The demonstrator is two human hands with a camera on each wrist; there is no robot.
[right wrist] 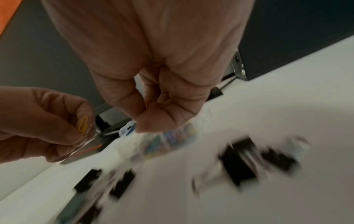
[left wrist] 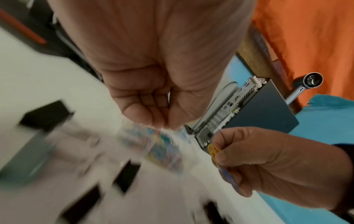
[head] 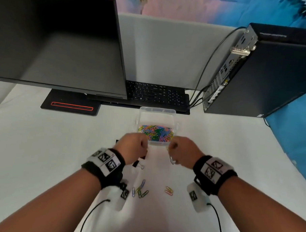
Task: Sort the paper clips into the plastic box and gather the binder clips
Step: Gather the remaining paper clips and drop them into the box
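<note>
A clear plastic box (head: 173, 116) holding several coloured paper clips stands mid-table. Both hands hover at its near edge with fingers curled. My left hand (head: 144, 147) pinches a yellow paper clip (right wrist: 83, 123), seen in the right wrist view. My right hand (head: 172, 148) pinches a yellow paper clip (left wrist: 213, 149) and a blue one (left wrist: 228, 174), seen in the left wrist view. Loose paper clips (head: 140, 190) and an orange pair (head: 169, 191) lie on the table between my wrists. Black binder clips (head: 138, 163) lie under my left hand, with others blurred (right wrist: 237, 160).
A monitor (head: 60, 41) on its stand fills the back left. A black keyboard (head: 156, 95) lies behind the box. A dark computer tower (head: 266, 71) with cables stands at the back right. The table is covered in white cloth (head: 42, 146).
</note>
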